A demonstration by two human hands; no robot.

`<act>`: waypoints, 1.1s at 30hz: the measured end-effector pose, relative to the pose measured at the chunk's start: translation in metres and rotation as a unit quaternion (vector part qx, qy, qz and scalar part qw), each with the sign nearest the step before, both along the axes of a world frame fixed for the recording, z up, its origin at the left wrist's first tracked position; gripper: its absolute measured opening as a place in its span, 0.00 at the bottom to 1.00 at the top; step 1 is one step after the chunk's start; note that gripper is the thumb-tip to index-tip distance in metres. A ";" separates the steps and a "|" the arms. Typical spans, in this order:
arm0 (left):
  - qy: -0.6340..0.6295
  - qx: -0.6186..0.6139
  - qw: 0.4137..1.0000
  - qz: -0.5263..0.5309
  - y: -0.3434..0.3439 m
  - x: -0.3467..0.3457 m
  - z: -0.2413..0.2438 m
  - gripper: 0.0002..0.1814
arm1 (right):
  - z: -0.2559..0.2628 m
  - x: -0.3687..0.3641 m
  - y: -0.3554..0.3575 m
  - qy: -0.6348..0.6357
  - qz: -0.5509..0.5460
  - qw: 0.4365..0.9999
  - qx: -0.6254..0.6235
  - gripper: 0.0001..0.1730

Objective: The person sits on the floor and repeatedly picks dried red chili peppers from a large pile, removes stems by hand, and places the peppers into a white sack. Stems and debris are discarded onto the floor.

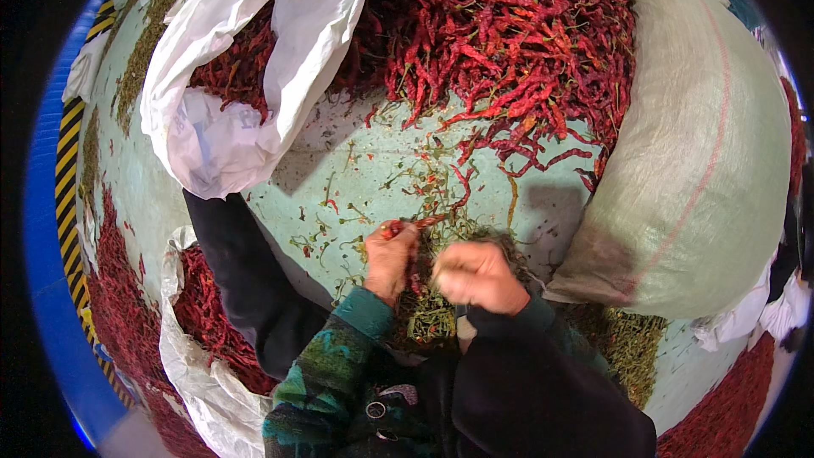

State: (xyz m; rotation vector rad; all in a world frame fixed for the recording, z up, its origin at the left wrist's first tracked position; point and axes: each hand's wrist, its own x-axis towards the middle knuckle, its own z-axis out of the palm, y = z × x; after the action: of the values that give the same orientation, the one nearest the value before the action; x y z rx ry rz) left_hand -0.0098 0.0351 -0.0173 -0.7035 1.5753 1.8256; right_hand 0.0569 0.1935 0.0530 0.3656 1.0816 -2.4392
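My left hand [386,259] is closed around dried red chili peppers [431,221], whose ends stick out past the fingers. Close by on the right, my right hand [478,277] has its fingers curled and is blurred by motion; whether anything is pinched in it cannot be made out. Beneath both hands lies a heap of green chili stems [432,318]. A large pile of dried red chilies [496,44] spreads out beyond the hands, some loose pods trailing towards me.
An open white sack [305,76] with chilies inside stands at upper left, another sack [213,388] at lower left. A bulging woven sack [706,159] lies to the right. Stem scraps dot the pale green floor [305,210]. Black-and-yellow tape [68,165] edges the far left.
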 end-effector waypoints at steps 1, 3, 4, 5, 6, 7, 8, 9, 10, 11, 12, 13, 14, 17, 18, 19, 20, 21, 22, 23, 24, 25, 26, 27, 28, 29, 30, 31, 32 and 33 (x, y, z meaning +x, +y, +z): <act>-0.022 0.001 1.000 0.006 -0.005 -0.003 0.001 0.03 | 0.006 -0.002 -0.002 0.081 0.073 0.993 0.056 0.07; -0.014 0.003 1.000 -0.010 -0.011 -0.007 0.010 0.08 | -0.020 0.003 -0.011 0.123 0.140 0.980 0.076 0.10; -0.014 0.008 1.000 -0.014 -0.014 -0.013 0.013 0.09 | -0.031 0.000 -0.011 0.166 0.212 0.939 0.213 0.15; -0.014 0.012 1.000 -0.017 -0.017 -0.019 0.017 0.10 | -0.036 0.002 -0.006 0.187 0.253 0.891 0.328 0.16; -0.018 0.010 1.000 -0.003 -0.022 -0.024 0.023 0.12 | -0.040 0.000 -0.005 0.162 0.222 0.877 0.395 0.14; -0.002 0.027 1.000 -0.002 -0.028 -0.027 0.023 0.12 | -0.046 -0.002 -0.004 0.136 0.189 0.857 0.460 0.13; -0.016 0.041 0.999 -0.011 -0.032 -0.030 0.025 0.11 | -0.054 -0.012 0.006 0.137 0.101 0.858 0.484 0.08; -0.030 0.053 0.998 -0.021 -0.035 -0.033 0.028 0.10 | -0.069 -0.021 0.013 0.160 -0.016 0.823 0.545 0.06; -0.046 0.061 0.997 -0.026 -0.036 -0.034 0.029 0.09 | -0.072 -0.035 0.021 0.109 -0.062 0.795 0.594 0.06; -0.063 0.069 0.995 -0.032 -0.036 -0.036 0.029 0.08 | -0.073 -0.048 0.029 0.076 -0.057 0.760 0.643 0.08; -0.080 0.079 0.993 -0.040 -0.033 -0.038 0.029 0.06 | -0.085 -0.055 0.035 0.061 -0.058 0.721 0.688 0.12; -0.075 0.098 0.991 -0.044 -0.030 -0.037 0.030 0.06 | -0.090 -0.060 0.037 0.048 -0.042 0.696 0.715 0.13; -0.071 0.117 0.989 -0.048 -0.026 -0.036 0.030 0.05 | -0.094 -0.064 0.039 0.035 -0.026 0.670 0.741 0.15; -0.074 0.155 0.984 -0.042 -0.027 -0.034 0.026 0.05 | -0.099 -0.071 0.036 0.048 0.018 0.626 0.778 0.16; -0.074 0.151 0.985 -0.041 -0.026 -0.033 0.027 0.05 | -0.096 -0.073 0.033 0.054 0.032 0.619 0.783 0.16; -0.074 0.148 0.985 -0.040 -0.025 -0.032 0.028 0.04 | -0.094 -0.075 0.031 0.060 0.045 0.612 0.788 0.15; -0.032 0.161 0.986 -0.030 -0.025 -0.030 0.021 0.03 | -0.104 -0.074 0.029 0.082 0.036 0.592 0.801 0.12; -0.036 0.170 0.984 -0.039 -0.024 -0.030 0.021 0.03 | -0.109 -0.076 0.030 0.081 0.040 0.599 0.795 0.12; -0.040 0.180 0.982 -0.049 -0.023 -0.032 0.021 0.04 | -0.113 -0.078 0.034 0.081 0.042 0.607 0.789 0.12; -0.043 0.189 0.979 -0.058 -0.021 -0.034 0.021 0.04 | -0.118 -0.078 0.037 0.080 0.045 0.615 0.783 0.13; -0.051 0.144 0.987 -0.054 -0.018 -0.035 0.026 0.05 | -0.120 -0.077 0.037 0.090 0.020 0.603 0.793 0.10; -0.049 0.141 0.987 -0.057 -0.015 -0.036 0.025 0.05 | -0.122 -0.074 0.042 0.082 0.000 0.676 0.733 0.10; -0.047 0.138 0.987 -0.061 -0.012 -0.038 0.024 0.05 | -0.123 -0.070 0.048 0.072 -0.020 0.742 0.666 0.09; -0.045 0.134 0.988 -0.062 -0.011 -0.038 0.023 0.06 | -0.121 -0.067 0.051 0.062 -0.038 0.803 0.592 0.09; -0.032 0.146 0.986 -0.071 -0.008 -0.038 0.022 0.08 | -0.119 -0.064 0.053 0.062 -0.098 0.891 0.439 0.06; -0.035 0.145 0.986 -0.074 -0.002 -0.038 0.023 0.09 | -0.117 -0.058 0.054 0.009 -0.092 0.927 0.362 0.06; -0.037 0.141 0.987 -0.073 0.002 -0.038 0.024 0.11 | -0.091 -0.059 0.050 -0.045 -0.081 0.956 0.279 0.05; -0.039 0.135 0.987 -0.071 0.005 -0.037 0.026 0.12 | -0.067 -0.060 0.045 -0.098 -0.069 0.974 0.192 0.04; -0.027 0.139 0.986 -0.089 0.009 -0.035 0.023 0.15 | -0.049 -0.060 0.040 -0.104 -0.031 0.975 0.194 0.04; -0.050 0.168 0.978 -0.112 0.016 -0.035 0.022 0.14 | -0.050 -0.057 0.037 -0.071 -0.008 0.976 0.205 0.04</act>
State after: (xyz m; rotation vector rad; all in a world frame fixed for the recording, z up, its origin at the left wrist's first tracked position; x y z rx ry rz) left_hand -0.0445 0.0507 0.0048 -0.4350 1.1883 1.7973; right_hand -0.0006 0.2303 0.0035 0.6685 1.5204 -2.1520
